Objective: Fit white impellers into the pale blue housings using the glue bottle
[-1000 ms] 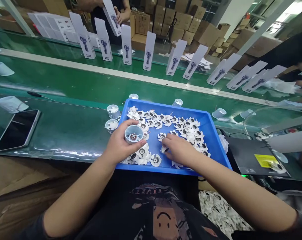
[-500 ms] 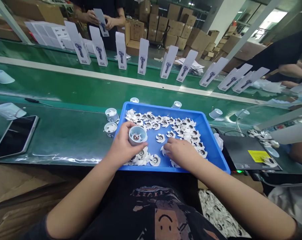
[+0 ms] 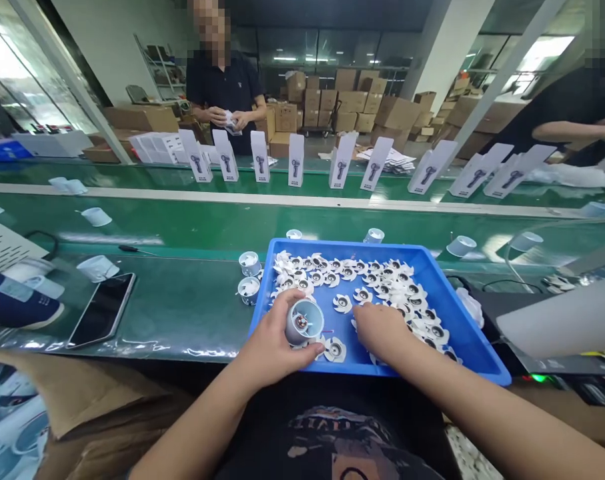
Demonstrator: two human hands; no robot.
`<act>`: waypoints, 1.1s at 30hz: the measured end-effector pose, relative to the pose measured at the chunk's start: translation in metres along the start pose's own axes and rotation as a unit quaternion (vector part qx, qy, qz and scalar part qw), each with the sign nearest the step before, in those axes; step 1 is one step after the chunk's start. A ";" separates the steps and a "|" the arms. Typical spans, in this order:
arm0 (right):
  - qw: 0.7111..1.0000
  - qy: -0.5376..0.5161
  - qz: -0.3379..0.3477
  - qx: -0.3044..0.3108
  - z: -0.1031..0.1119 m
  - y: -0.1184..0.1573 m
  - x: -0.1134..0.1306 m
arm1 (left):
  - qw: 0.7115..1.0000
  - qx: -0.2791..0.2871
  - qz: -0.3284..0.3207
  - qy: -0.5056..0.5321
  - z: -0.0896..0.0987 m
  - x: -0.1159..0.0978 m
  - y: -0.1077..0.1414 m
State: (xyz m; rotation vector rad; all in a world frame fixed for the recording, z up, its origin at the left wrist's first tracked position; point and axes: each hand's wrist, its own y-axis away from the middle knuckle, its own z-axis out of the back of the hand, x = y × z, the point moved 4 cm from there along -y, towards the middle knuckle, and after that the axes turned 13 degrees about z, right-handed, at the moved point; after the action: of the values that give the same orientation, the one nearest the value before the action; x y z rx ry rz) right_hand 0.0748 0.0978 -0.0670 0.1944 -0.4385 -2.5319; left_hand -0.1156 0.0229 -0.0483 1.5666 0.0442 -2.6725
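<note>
My left hand is wrapped round a pale blue fan housing, a short round cup. Its open end is tilted up, and a small copper-coloured motor with thin wires shows inside. My right hand is down in the blue tray, fingers curled together over a white fan impeller; only a sliver of it shows at the fingertips. Several loose impellers with dark round hubs lie about both hands, thickest along the tray's back and right side. The part of the tray under my hands is hidden.
More housings stand left of the tray and behind it. A phone, a screwdriver and a dark blue cup are to the left. Printed boxes line the far ledge. A co-worker stands beyond.
My view has tilted up and turned left, so the scene sits lower and further right. The co-worker opposite now holds something white and bunched instead of a box. My hands keep their places.
</note>
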 end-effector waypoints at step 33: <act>0.790 -0.492 0.277 -0.239 0.015 0.102 -0.022 | 0.947 -0.205 -0.015 -0.246 0.080 -0.001 -0.077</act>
State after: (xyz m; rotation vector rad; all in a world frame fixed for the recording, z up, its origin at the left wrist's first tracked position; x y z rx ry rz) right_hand 0.1412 0.0333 -0.0161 -1.3008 -0.1517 -1.8629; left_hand -0.1889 0.0959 -0.0083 0.7678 0.5641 -2.7503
